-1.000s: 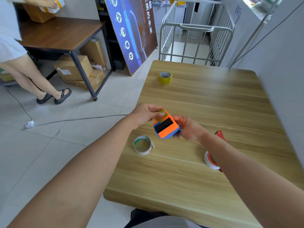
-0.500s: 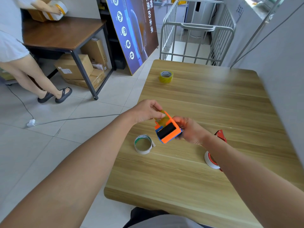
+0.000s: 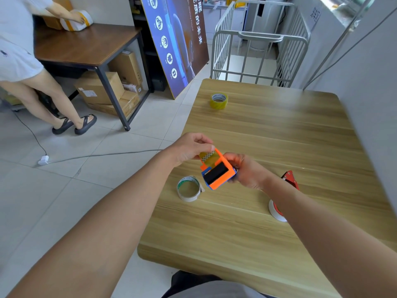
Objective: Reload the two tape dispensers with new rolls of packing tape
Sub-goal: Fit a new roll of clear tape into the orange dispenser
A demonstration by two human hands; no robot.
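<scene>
wood tabletop (image 3: 236, 233): two dispensers, two loose rolls. lower right, the red dispenser (image 3: 290, 181) lies partly behind the right arm. mid-frame, a white roll (image 3: 188, 188) sits by the left edge; just beside it the right hand (image 3: 245, 172) grips the orange dispenser (image 3: 218, 174), left hand (image 3: 188, 148) pinching its tape end (image 3: 207, 156). bare wood, then a yellow roll (image 3: 218, 100) near the far edge.

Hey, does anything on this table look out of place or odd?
Only minor: the thin white tape roll near the table's left edge has a loose tail sticking out. The red tape dispenser lies partly hidden behind the right forearm. Nothing looks spilled or broken.
</scene>
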